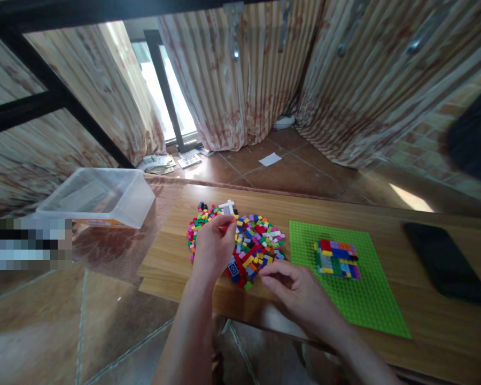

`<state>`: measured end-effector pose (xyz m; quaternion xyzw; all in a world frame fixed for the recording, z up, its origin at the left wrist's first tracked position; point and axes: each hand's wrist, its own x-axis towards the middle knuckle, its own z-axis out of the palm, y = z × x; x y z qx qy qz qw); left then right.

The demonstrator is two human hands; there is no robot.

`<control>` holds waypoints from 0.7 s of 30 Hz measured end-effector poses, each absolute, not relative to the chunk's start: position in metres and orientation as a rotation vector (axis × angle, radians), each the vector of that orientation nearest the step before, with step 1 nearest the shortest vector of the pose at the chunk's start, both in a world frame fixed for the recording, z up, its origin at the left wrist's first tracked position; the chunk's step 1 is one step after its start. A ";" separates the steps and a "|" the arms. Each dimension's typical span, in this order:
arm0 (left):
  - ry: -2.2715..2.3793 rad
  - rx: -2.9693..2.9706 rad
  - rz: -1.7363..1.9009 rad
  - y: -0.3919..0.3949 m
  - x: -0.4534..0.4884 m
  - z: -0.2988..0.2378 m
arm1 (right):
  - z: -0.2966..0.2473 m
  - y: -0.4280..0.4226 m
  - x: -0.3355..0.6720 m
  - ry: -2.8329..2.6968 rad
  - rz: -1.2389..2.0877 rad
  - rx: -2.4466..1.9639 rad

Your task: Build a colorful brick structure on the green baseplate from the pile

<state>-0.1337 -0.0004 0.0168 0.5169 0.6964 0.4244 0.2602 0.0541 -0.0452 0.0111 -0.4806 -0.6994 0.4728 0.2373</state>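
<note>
A heap of small multicoloured toy bricks (260, 240) lies on the wooden table. My left hand (215, 243) is over the left part of this heap, fingers and thumb drawn together; whatever is between them is too small to make out. At the heap's lower right edge is my right hand (294, 286), its fingers curled and the tips close to the thumb. I cannot make out anything in that pinch. To its right, a green baseplate (372, 299) carries a low block of built-up coloured bricks (336, 259).
A black phone (447, 264) lies at the table's (164, 256) right end. On the floor at left stands a clear plastic bin (134, 198). Papers (158, 163) and a white sheet (270, 159) lie on the tiles before the striped curtains (240, 96).
</note>
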 end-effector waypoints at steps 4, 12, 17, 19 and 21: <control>1.829 1.321 1.235 0.000 -0.136 0.018 | 0.001 -0.055 0.044 -2.023 1.084 -1.269; 1.774 1.300 1.268 -0.001 -0.135 0.013 | -0.013 -0.053 0.031 -2.286 0.593 -1.348; 1.778 1.315 1.272 -0.003 -0.135 0.013 | -0.006 -0.051 0.027 -2.429 0.516 -1.401; 1.779 1.327 1.261 -0.003 -0.135 0.014 | -0.005 -0.051 0.028 -2.408 0.545 -1.408; 1.769 1.340 1.250 -0.004 -0.134 0.014 | -0.005 -0.050 0.029 -2.350 0.595 -1.394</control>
